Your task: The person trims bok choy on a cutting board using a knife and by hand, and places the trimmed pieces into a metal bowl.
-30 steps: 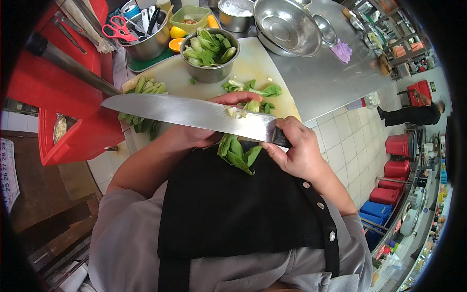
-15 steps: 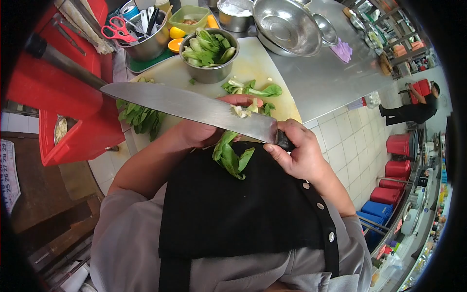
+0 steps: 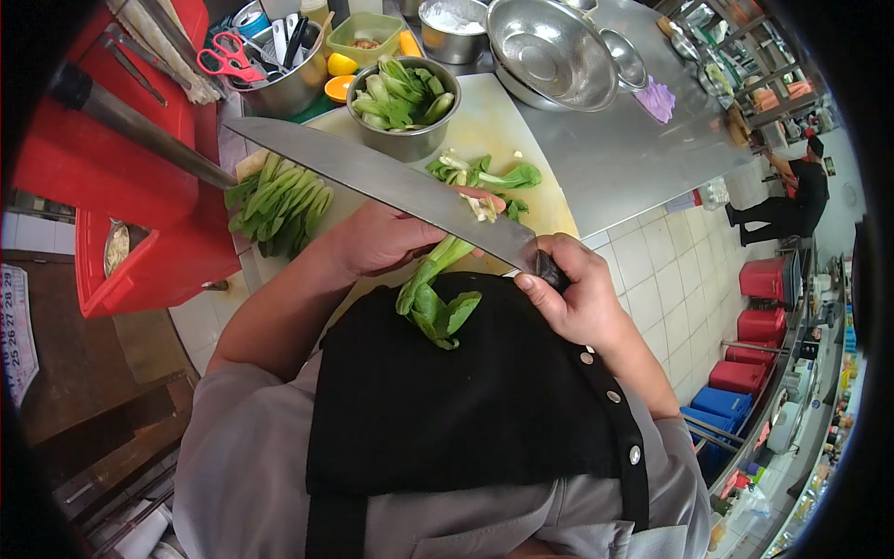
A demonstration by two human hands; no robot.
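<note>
My right hand [image 3: 584, 296] is closed around the dark handle of a large kitchen knife [image 3: 358, 175]. Its long blade slants up to the left, over my left hand. Beneath the blade, my left hand [image 3: 396, 235] grips a stalk of bok choy [image 3: 433, 300], whose leaves hang down in front of my black apron. The pale cut base [image 3: 484, 207] shows at the knife's edge; the blade hides some of my left fingers. Trimmed leaves and pieces [image 3: 510, 175] lie behind on the cutting board [image 3: 507, 116]. A pile of whole bok choy [image 3: 279, 207] rests at the board's left side.
A metal bowl [image 3: 406, 144] of cut greens stands on the board. Behind are a utensil pot [image 3: 279, 95], an orange half [image 3: 338, 88] and large steel bowls [image 3: 549, 56]. Red bins [image 3: 149, 252] stand left. Another person [image 3: 792, 191] is at the far right.
The knife has tilted more steeply, its tip shifting right and its handle slightly down. My left hand has turned a little, showing more of the bok choy stalk. The far person stands more upright.
</note>
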